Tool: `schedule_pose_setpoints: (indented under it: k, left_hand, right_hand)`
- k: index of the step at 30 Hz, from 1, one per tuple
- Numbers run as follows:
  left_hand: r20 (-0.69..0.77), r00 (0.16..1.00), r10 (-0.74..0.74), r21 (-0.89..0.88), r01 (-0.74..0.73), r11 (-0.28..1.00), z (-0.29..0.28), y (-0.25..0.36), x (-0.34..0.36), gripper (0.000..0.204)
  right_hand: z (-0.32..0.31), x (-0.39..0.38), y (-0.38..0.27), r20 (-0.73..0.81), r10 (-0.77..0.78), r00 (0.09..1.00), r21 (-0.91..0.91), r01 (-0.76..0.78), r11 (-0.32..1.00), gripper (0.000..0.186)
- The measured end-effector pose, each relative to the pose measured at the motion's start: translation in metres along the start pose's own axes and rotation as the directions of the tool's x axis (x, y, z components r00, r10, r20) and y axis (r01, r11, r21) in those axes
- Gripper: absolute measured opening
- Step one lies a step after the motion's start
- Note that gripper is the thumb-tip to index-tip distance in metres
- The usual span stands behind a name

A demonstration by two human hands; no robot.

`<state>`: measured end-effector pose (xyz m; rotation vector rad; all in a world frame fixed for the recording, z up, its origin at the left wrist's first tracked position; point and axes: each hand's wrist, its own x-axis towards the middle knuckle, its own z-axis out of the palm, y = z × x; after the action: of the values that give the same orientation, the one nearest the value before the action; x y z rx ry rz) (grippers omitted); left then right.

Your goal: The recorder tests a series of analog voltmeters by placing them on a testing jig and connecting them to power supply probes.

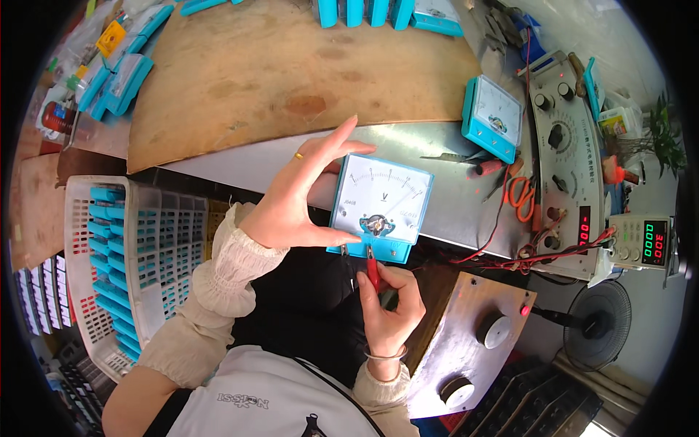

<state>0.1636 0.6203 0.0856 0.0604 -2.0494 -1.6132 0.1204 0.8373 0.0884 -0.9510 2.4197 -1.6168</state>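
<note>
Above my lap, a blue-framed panel voltmeter (382, 191) with a white dial is tilted toward me. My left hand (291, 200) grips its left side, thumb along the lower front edge and some fingers hidden behind the top. In my right hand (393, 309), a slim red probe (373, 272) is pinched, its tip at the terminals on the meter's lower blue strip. Whether the tip touches metal is too small to tell. The dial needle points to the upper right of the scale.
Another blue meter (495, 118) rests on the bench at right, near orange-handled scissors (521, 198). A knobbed test instrument (564, 160) and a lit power supply (642, 243) stand beyond. At left, a white plastic basket (149, 255) holds blue meters. Below right is a metal-faced box (473, 339) with knobs.
</note>
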Motion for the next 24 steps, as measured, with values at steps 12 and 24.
schedule_pose_setpoints:
  k: [12,24]
  left_hand:
    - [0.137,0.988,0.067,0.067,-0.077,0.995,0.012,0.011,0.046,0.124]
    - [0.317,0.928,0.194,0.283,-0.288,0.915,0.155,0.082,-0.106,0.084]
  right_hand:
    - [-0.012,0.023,-0.023,-0.271,-0.054,0.961,-0.183,0.003,0.983,0.071]
    - [-0.177,-0.153,0.095,-0.758,0.149,0.635,-0.322,-0.563,0.761,0.117]
